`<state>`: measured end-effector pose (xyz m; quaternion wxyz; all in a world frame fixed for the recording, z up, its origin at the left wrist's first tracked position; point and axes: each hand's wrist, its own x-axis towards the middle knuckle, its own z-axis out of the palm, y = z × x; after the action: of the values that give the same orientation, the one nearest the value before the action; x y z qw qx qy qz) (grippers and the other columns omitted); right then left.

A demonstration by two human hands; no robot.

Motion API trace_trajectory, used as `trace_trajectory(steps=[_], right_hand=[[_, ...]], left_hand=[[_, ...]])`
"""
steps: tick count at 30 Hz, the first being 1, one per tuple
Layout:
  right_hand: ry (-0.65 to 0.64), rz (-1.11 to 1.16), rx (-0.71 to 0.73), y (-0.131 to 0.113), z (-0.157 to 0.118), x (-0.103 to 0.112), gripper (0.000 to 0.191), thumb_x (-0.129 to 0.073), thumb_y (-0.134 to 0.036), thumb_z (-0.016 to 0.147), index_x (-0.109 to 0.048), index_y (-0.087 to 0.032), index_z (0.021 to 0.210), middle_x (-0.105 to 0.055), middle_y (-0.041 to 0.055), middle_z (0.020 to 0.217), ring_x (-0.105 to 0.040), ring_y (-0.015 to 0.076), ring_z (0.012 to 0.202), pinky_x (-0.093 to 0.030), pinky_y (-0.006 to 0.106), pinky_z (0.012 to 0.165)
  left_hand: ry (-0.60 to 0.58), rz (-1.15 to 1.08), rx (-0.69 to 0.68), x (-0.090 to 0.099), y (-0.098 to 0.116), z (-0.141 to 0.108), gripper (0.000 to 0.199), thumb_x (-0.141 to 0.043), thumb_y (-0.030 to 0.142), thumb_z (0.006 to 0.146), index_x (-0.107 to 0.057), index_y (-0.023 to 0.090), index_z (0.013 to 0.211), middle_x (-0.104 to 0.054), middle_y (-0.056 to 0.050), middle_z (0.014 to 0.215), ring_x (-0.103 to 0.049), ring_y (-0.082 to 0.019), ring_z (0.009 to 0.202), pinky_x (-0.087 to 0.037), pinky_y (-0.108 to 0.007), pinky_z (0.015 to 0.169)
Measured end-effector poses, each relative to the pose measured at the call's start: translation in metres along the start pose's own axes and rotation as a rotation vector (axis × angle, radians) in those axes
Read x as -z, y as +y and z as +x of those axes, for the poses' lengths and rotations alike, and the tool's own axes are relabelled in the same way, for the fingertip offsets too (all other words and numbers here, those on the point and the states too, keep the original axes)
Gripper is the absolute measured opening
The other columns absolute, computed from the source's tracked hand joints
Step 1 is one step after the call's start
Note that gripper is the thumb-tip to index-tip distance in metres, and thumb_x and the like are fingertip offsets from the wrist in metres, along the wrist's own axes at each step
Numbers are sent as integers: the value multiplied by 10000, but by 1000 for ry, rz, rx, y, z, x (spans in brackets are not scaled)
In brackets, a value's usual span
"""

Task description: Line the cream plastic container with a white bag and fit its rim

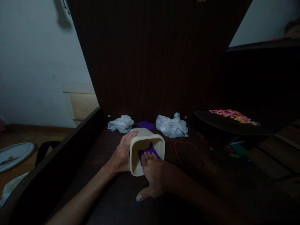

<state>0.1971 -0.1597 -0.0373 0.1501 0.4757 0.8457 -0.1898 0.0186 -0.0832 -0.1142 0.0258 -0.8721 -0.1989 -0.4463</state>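
A cream plastic container (162, 139) lies tipped on its side on the dark wooden surface, its mouth facing me. My left hand (123, 153) grips the container's left side, with the fingers over its top edge. Inside lies a purple cloth (152, 149). My right hand (153, 175) reaches into the mouth, its fingers stretched out flat on that cloth and its thumb spread outside the rim. Behind the container is another purple piece (146, 125), flat on the surface.
White plastic bags, one crumpled (122, 123) and one knotted (172, 125), flank the container at the back panel. A reddish rectangular ring (187, 143) lies to the right. Colourful small pieces (234, 116) rest on a dark shelf. A raised board (58, 156) edges the left.
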Motion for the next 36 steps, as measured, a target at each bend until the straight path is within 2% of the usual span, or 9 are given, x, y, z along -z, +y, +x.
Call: trace_trajectory(steps=[5,9,12,16,19,22,24,30,36], right_hand=[[-40,63,19,3,6,5,1349,-852,-584,635,-151,136,1535,-72,377,1589,-104,457,1505,-168,468,1257],[-12,64,44,6,16,2,1392,-868,-615,581,-177,123,1539,-103,373,1592,-112,488,1495,-185,520,1246],[-54,0,50,6,22,6,1411,-849,-660,573,-168,88,1556,-105,355,1604,-136,485,1495,-208,526,1237],[-77,-2,79,6,27,15,1299,-840,-687,553,-348,10,1534,-283,318,1583,-280,466,1468,-266,536,1215],[-99,15,75,6,33,17,1177,-833,-704,546,-512,-19,1447,-446,300,1505,-421,474,1398,-364,559,1157],[-120,30,75,7,40,17,1060,-812,-736,551,-634,-58,1346,-605,256,1376,-554,450,1296,-444,523,1100],[-143,10,70,8,44,17,1015,-782,-759,578,-655,-86,1328,-649,223,1333,-588,419,1269,-465,482,1085],[-243,23,53,11,47,23,1140,-721,-816,593,-562,-36,1409,-571,241,1425,-517,412,1346,-429,451,1123],[-56,43,92,6,33,19,1188,-755,-696,703,-323,31,1537,-247,293,1609,-201,440,1506,-206,486,1243]], left_hand=[[7,-6,-30,-2,2,0,1039,-786,396,761,-183,180,1579,-488,-246,1476,-472,-431,1383,-463,-630,1085],[16,-1,-35,-4,3,0,979,-756,366,799,-191,187,1578,-500,-236,1468,-467,-417,1392,-452,-632,1095],[9,13,-49,-4,3,0,982,-754,358,799,-183,173,1577,-506,-252,1452,-464,-409,1395,-453,-640,1089],[0,20,-36,-3,4,0,1001,-759,388,797,-165,197,1579,-500,-239,1461,-467,-410,1393,-462,-648,1079],[0,26,-24,-2,5,0,975,-741,392,821,-160,205,1582,-498,-235,1464,-467,-408,1396,-459,-649,1086],[0,23,-23,-2,5,0,989,-740,415,822,-151,196,1586,-487,-242,1466,-454,-405,1406,-450,-645,1099],[18,23,-31,-3,4,-1,1012,-752,433,811,-155,174,1587,-477,-256,1467,-440,-412,1413,-446,-645,1101],[60,27,-53,-6,-1,-4,998,-758,424,810,-184,164,1584,-488,-257,1456,-456,-415,1398,-461,-632,1086],[30,17,-6,-3,0,-3,978,-746,382,829,-161,194,1590,-471,-254,1475,-438,-420,1413,-476,-639,1075]])
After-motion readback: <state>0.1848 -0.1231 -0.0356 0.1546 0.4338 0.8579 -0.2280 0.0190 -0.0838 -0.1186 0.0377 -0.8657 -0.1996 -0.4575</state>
